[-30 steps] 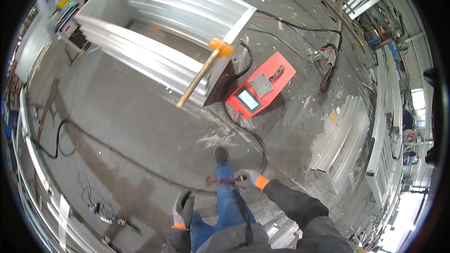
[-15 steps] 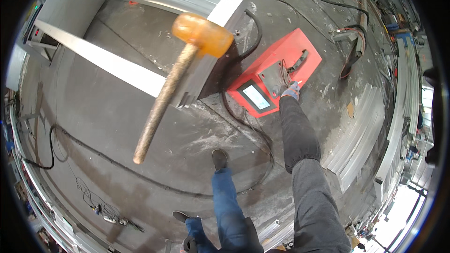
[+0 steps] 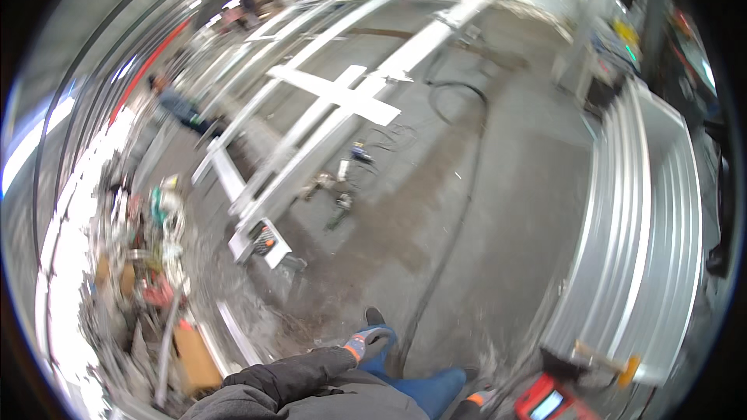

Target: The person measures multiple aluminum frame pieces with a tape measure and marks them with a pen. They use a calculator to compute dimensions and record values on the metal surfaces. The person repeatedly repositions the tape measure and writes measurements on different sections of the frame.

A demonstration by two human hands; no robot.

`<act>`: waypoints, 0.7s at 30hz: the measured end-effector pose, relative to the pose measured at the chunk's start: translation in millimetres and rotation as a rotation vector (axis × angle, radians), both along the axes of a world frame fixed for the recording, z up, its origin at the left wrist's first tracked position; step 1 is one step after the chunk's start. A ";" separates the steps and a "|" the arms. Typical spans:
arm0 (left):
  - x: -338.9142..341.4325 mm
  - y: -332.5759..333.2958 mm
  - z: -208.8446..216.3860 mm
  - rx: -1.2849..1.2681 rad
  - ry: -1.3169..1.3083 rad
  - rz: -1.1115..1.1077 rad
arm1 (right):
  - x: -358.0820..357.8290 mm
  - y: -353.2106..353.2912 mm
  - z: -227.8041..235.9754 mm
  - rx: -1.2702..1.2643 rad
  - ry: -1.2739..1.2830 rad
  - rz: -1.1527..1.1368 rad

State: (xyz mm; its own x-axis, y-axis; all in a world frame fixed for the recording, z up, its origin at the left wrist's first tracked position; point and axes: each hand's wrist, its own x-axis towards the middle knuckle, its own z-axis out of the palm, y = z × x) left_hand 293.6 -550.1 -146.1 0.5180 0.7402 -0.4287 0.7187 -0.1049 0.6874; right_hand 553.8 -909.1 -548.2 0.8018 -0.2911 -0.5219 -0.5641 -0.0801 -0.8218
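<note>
My left hand, in a grey glove with an orange cuff, hangs in front of my blue trouser leg. Its fingers look loosely stretched, with nothing seen in them. Low in the picture, my right hand wears a similar glove; blur hides its fingers. Just right of that hand, and seemingly apart from it, is a red machine with a lit screen, cut off by the lower edge. Beyond the machine, an orange-headed mallet lies at the near end of a ribbed silver metal structure.
A white metal frame stretches across the far left, with a small dark device at its near end. Another person is beside it. A black cable runs along the floor. Mixed clutter lies at left.
The view has swung sharply round, putting the red machine and mallet at the lower right. My right hand was on the machine and now appears off it. My left hand has come into view.
</note>
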 end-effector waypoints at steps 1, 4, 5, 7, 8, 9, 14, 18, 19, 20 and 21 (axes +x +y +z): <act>-7.6 26.9 17.0 0.014 -0.068 0.084 | -15.7 54.0 15.0 0.145 0.037 0.047; -61.9 104.5 91.4 0.112 -0.337 0.309 | -58.7 220.8 103.6 0.183 0.172 0.518; -86.8 127.2 123.6 0.220 -0.467 0.385 | -67.4 278.7 143.6 0.187 0.144 0.757; -142.5 163.6 196.4 0.412 -0.587 0.483 | -97.3 376.5 223.3 0.270 0.111 0.915; -172.1 178.7 233.4 0.510 -0.590 0.502 | -111.9 420.8 255.3 0.235 0.111 0.995; -205.8 189.8 271.5 0.605 -0.590 0.542 | -127.9 457.4 284.7 0.256 0.026 1.124; -324.6 230.7 417.9 1.290 -0.897 0.428 | -189.0 595.9 356.5 0.286 -0.094 1.530; -373.4 257.8 468.4 1.607 -1.016 0.466 | -228.9 672.3 377.0 0.287 -0.118 1.700; -382.2 269.2 471.5 1.619 -0.984 0.498 | -229.2 689.6 382.3 0.288 -0.136 1.738; -388.3 280.8 474.4 1.628 -0.959 0.514 | -246.4 704.0 380.9 0.329 -0.142 1.744; -393.6 290.4 474.6 1.667 -0.941 0.536 | -258.0 733.9 381.2 0.283 -0.039 1.690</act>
State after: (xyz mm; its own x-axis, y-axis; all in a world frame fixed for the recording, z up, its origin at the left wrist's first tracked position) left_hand -100.1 -259.8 328.5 -0.2440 0.1773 0.9534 0.4242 -0.8646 0.2693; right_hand 295.8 -175.2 -167.0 0.1107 0.9190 -0.3783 0.0071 -0.3814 -0.9244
